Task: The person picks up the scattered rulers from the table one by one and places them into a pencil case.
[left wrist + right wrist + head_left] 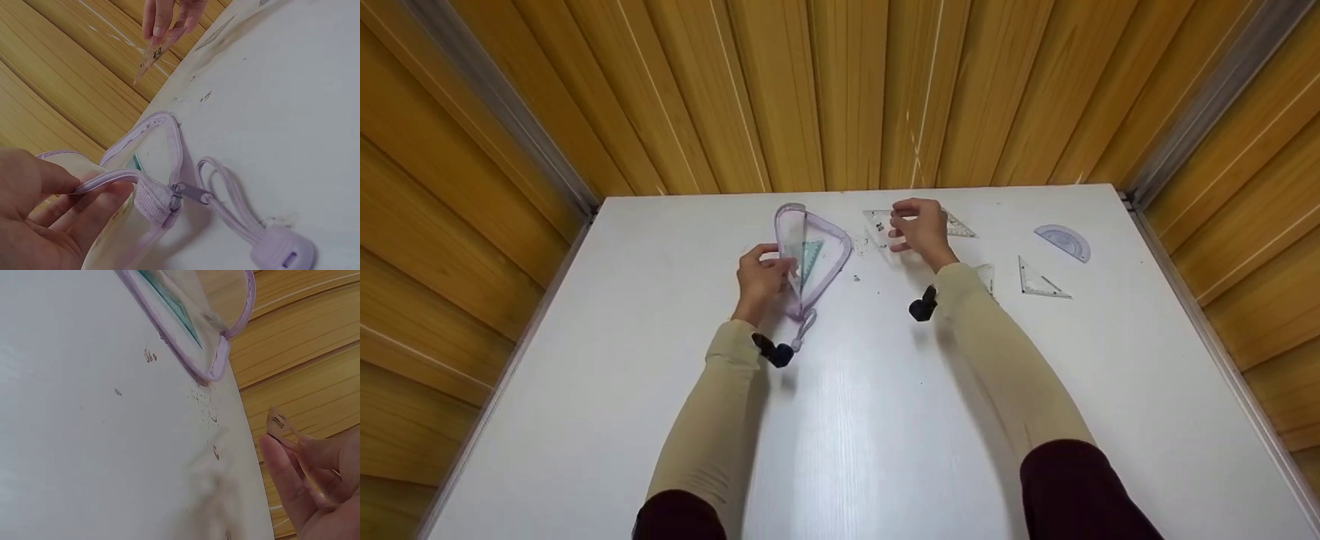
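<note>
Left hand (760, 281): pinches edge of lilac-trimmed pouch (847, 246)
Pouch: near far edge of tabletop (847, 435); teal set square (811, 259) inside
Right hand (922, 231): pinches clear set square (157, 52), raised, well apart from pouch

Both arms reach from the near side of the tabletop (840, 435) toward its far edge, slanting inward, in pale sleeves (705, 427) down to the wrists and dark maroon fabric higher up. Over the tabletop, left of its middle, the left hand (761, 279) makes a pinch, the thumb (55, 175) lying above bent fingers (104, 211), with part of the palm facing the wrist camera. The right hand (925, 231) is raised above the tabletop, right of its middle and nearer its far edge, fingertips (272, 446) in a pinch.
</note>
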`<action>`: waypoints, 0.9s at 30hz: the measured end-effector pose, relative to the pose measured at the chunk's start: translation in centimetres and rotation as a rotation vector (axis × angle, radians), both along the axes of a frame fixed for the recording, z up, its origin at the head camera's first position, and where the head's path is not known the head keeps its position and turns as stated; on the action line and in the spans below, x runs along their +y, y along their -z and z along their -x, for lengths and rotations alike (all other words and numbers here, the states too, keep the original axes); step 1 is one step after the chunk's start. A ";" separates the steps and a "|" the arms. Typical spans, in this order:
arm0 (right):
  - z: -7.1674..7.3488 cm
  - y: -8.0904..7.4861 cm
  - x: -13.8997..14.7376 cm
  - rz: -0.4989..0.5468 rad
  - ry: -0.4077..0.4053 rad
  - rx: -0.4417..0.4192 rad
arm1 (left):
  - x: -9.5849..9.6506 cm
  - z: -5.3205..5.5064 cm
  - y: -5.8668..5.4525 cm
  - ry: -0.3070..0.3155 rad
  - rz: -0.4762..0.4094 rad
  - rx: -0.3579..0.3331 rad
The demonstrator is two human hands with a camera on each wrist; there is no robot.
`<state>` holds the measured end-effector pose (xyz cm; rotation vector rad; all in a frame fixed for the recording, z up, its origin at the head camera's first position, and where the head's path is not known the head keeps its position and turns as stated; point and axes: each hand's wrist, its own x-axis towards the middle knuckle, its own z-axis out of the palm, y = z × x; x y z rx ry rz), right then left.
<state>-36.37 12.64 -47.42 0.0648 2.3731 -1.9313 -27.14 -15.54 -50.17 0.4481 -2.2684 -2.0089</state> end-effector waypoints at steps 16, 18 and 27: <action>-0.4 0.5 -4.5 0.059 -0.040 -0.012 | 0.0 0.2 0.4 -0.018 0.014 0.017; -0.4 0.8 -5.0 0.055 -0.039 -0.019 | 0.0 0.2 0.4 -0.019 0.008 0.010; -0.6 1.5 -7.1 0.032 -0.037 0.018 | 0.2 0.1 0.3 -0.014 0.016 0.008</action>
